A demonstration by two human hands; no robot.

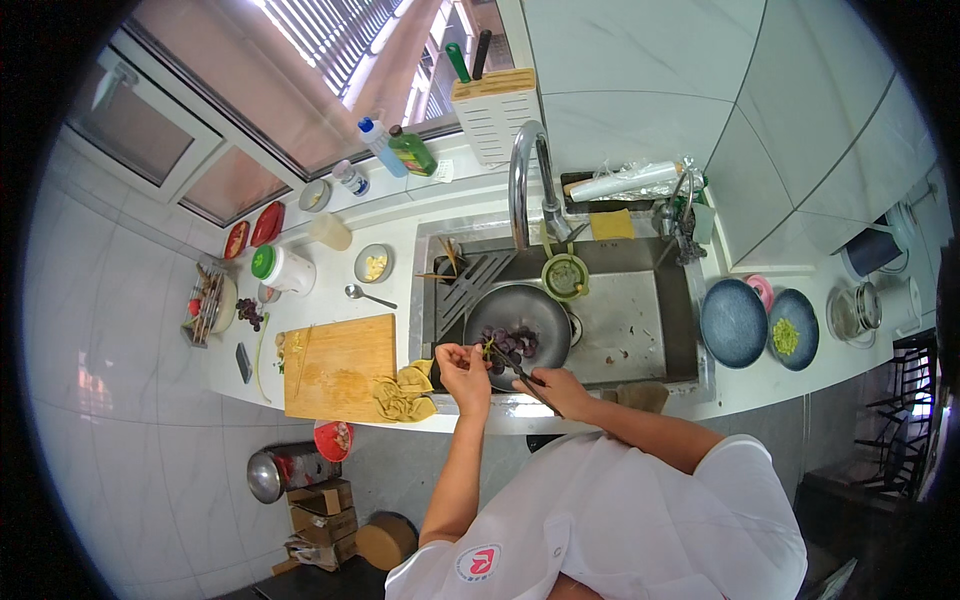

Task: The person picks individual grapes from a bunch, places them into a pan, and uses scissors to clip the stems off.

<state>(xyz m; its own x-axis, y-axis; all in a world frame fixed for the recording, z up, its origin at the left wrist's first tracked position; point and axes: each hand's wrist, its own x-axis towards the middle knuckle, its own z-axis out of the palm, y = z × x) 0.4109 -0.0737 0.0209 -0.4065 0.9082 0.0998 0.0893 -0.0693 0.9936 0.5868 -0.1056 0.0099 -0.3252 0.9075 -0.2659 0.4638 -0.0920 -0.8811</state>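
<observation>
Over the sink [637, 330], my left hand [466, 375] pinches the green stem of a bunch of dark purple grapes [517, 343]. The grapes are over or in a dark round pan [551, 315] that stands at the sink's left side. My right hand [562, 391] grips a dark, slender tool [529, 381], which could be scissors or a knife; its tip reaches the stem near my left fingers. Behind the pan is a green strainer [565, 276]. The chrome faucet [519, 187] arches above the sink's back edge.
A wooden cutting board [341, 360] lies left of the sink, with a yellow-green cloth [405, 394] on its corner. A spoon [371, 298], a small bowl [382, 255] and a green-lidded jar [292, 271] stand behind it. Two blue bowls [733, 322] are to the right.
</observation>
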